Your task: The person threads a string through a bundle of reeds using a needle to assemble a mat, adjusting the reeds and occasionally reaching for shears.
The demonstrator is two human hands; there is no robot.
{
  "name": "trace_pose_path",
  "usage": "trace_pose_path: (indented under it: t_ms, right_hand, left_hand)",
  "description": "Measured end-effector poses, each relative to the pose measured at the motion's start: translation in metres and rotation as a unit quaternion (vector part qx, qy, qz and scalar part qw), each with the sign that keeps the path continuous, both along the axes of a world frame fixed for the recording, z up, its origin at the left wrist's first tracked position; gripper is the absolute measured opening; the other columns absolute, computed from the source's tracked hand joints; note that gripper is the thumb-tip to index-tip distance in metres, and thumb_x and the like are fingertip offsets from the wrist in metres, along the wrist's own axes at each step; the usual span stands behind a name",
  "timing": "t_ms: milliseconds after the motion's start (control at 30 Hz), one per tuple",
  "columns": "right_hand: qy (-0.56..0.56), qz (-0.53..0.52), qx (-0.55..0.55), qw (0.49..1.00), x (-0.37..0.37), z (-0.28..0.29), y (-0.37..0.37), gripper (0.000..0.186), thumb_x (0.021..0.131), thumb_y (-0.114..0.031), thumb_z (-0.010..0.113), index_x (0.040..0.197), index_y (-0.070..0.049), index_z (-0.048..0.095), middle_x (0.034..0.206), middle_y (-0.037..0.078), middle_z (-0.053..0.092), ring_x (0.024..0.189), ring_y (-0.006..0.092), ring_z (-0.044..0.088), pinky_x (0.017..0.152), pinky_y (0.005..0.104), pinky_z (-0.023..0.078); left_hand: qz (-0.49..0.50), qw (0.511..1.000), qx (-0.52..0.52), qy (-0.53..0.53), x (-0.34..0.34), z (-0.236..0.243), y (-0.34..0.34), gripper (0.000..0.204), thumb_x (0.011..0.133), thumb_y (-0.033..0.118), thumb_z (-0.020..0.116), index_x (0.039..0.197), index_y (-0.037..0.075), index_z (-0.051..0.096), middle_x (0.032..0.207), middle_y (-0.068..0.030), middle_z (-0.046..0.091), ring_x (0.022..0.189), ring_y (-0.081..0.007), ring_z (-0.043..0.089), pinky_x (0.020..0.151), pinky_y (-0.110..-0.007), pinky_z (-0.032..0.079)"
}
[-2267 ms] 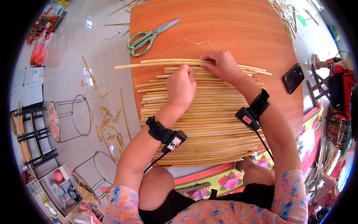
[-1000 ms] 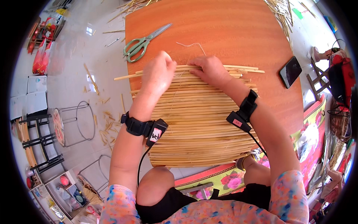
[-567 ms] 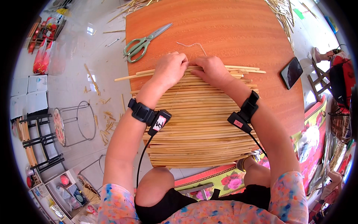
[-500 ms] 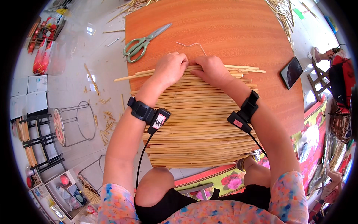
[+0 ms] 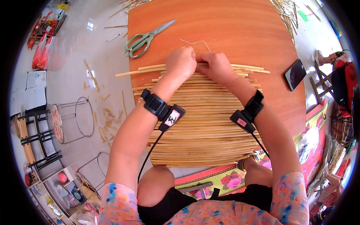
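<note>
Several straw-coloured reed stalks lie side by side, joined as a mat (image 5: pixel 202 123) on the table in front of me. At its far edge, over a few longer loose stalks (image 5: pixel 250 69), my left hand (image 5: pixel 181 62) is closed in a fist-like pinch. What it pinches is hidden. Fingertips close beside it, my right hand (image 5: pixel 216 67) is also closed, with thumb and forefinger pressed together. A thin white thread (image 5: pixel 195 42) curls on the wood beyond and runs into the right hand. Green-handled scissors (image 5: pixel 144 42) lie open to the far left.
The orange-brown wooden table (image 5: pixel 225 26) carries a black phone (image 5: pixel 295 75) near its right edge. Cut reed scraps (image 5: pixel 107 120) litter the floor at left, by a wire-framed stool (image 5: pixel 73 120). More reeds (image 5: pixel 287 17) lie beyond the far right corner.
My left hand has moved slightly right and away from me, its wrist turning closer to the right hand. The right hand stays nearly in place. The view has shifted a little.
</note>
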State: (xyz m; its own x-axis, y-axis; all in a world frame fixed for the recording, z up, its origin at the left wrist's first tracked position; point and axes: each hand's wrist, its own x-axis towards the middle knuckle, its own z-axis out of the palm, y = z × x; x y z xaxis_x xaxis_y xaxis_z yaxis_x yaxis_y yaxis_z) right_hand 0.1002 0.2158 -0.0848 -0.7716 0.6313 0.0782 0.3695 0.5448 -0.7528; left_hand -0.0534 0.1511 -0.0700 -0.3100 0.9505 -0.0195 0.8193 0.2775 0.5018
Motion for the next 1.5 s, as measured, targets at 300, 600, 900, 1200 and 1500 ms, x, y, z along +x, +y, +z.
trace_pose_path:
  t_ms: [300,600,900,1200,1500]
  right_hand:
    - [-0.007,-0.004,-0.023,1.000,0.000,0.000,0.002,0.026,0.078,-0.020,0.080,0.103,-0.011,0.075,0.093,0.012,0.075,0.085,0.0303,0.072,0.079,0.0394,0.057]
    - [-0.010,-0.004,-0.047,0.999,0.003,-0.004,0.010,0.025,0.078,-0.018,0.081,0.100,-0.009,0.076,0.089,0.012,0.075,0.080,0.0268,0.071,0.075,0.0370,0.056]
    - [-0.017,-0.011,-0.040,0.999,0.001,0.004,0.000,0.026,0.079,-0.019,0.081,0.101,-0.006,0.075,0.088,0.017,0.073,0.079,0.0321,0.071,0.072,0.0368,0.056]
    - [-0.084,0.008,0.009,0.996,-0.002,-0.002,0.007,0.033,0.078,-0.024,0.083,0.107,-0.010,0.077,0.091,0.012,0.076,0.079,0.0214,0.073,0.075,0.0353,0.058]
    - [0.035,-0.009,0.055,0.998,-0.005,-0.008,0.011,0.025,0.072,-0.027,0.084,0.091,-0.012,0.077,0.083,0.013,0.073,0.076,0.0328,0.071,0.071,0.0398,0.057]
  left_hand:
    - [-0.091,0.993,0.030,0.068,-0.009,0.002,-0.002,0.018,0.093,0.021,0.061,0.088,0.004,0.065,0.089,-0.0167,0.068,0.088,-0.0387,0.065,0.072,-0.050,0.050]
    - [-0.137,0.990,-0.037,-0.009,-0.022,0.007,0.003,0.021,0.094,0.022,0.058,0.087,0.004,0.066,0.088,-0.0197,0.067,0.086,-0.0414,0.065,0.072,-0.050,0.050]
    - [-0.056,0.996,0.052,0.039,-0.008,-0.010,-0.002,0.021,0.094,0.023,0.058,0.086,0.006,0.067,0.091,-0.0170,0.069,0.086,-0.0396,0.066,0.073,-0.051,0.052]
    - [-0.126,0.988,-0.021,-0.088,-0.030,-0.012,-0.004,0.023,0.095,0.023,0.056,0.091,0.003,0.068,0.088,-0.0226,0.068,0.084,-0.0417,0.066,0.073,-0.050,0.051]
    - [-0.085,0.993,0.075,0.022,-0.008,-0.010,-0.003,0.008,0.089,0.007,0.059,0.083,0.002,0.058,0.088,-0.0201,0.060,0.088,-0.0423,0.060,0.076,-0.052,0.048]
